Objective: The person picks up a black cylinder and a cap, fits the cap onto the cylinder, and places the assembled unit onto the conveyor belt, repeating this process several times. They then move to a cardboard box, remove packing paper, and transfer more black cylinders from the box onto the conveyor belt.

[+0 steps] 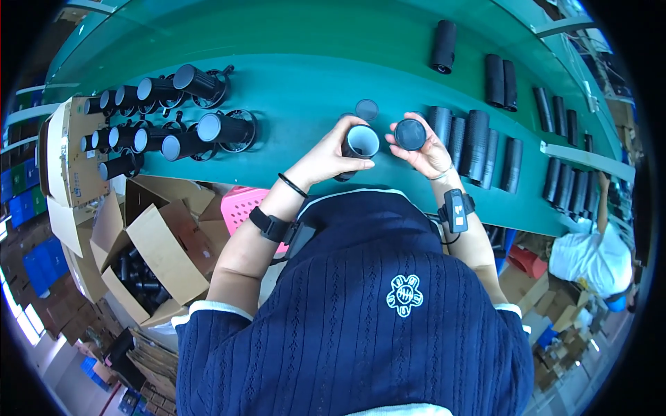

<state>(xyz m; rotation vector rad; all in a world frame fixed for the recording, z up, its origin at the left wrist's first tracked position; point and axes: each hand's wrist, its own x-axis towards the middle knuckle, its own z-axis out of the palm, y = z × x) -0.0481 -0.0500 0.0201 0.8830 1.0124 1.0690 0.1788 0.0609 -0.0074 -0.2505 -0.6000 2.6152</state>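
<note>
Over the green table (291,97), the left hand (327,154) and palm-up right hand (434,158) work: left fingers wrap a black cup (361,145), mouth up; right fingers grip a dark lid (410,134), any lettering seemingly too small to read.

We noted a green bench (291,93) with an upright cardboard carton (61,149) at its left end. Below it we recorded an open cardboard box (166,253), flaps spread, near a pink perforated basket (239,206). At far left we logged blue bins (45,265); at right we saw a co-worker in white (590,262) near a red object (527,261), shape unclear.
</note>
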